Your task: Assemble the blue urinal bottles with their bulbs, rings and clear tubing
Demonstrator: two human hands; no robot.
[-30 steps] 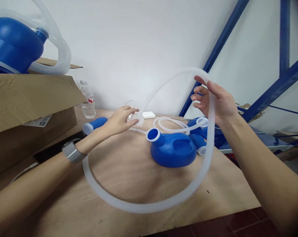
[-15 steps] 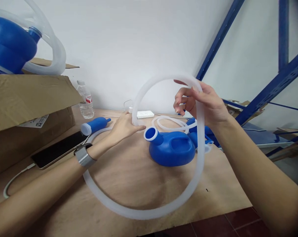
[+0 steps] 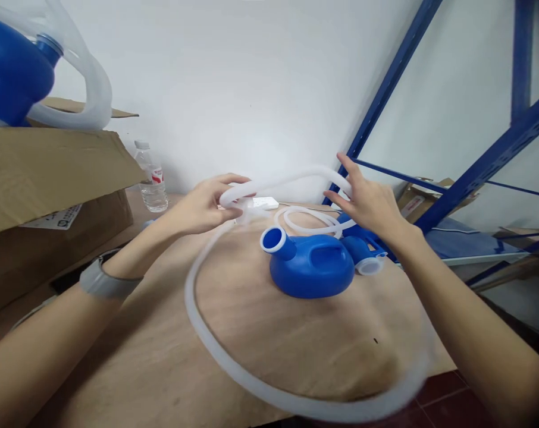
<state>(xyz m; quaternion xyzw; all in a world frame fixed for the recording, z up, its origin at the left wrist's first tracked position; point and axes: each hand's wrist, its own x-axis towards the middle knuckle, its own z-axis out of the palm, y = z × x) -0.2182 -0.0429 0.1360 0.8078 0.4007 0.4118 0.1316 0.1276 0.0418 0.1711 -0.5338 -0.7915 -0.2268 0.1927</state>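
A translucent white ribbed hose (image 3: pixel 269 389) makes a wide loop that hangs over the table's front edge. My left hand (image 3: pixel 209 205), a grey watch band on its wrist, grips a bend of the hose at the back left. On the other side my right hand (image 3: pixel 370 199) has the hose between its thumb and fingers, the index finger raised. Inside the loop stands a blue plastic jug (image 3: pixel 312 267) with an angled open neck and a moulded handle. Behind it lie a coiled thinner white tube (image 3: pixel 291 220) and another blue container (image 3: pixel 363 255) with a whitish cap.
At the left, an open cardboard box (image 3: pixel 55 172) carries another blue container (image 3: pixel 15 71) with a hose. A clear water bottle (image 3: pixel 152 178) and a white power strip (image 3: pixel 266 203) are by the wall. Blue metal shelving (image 3: pixel 488 160) rises at the right.
My left hand has risen from the tabletop with the hose. My right hand has lowered slightly and turned. The loop has widened and shifted right. My left arm now hides the small blue bottle and most of the phone.
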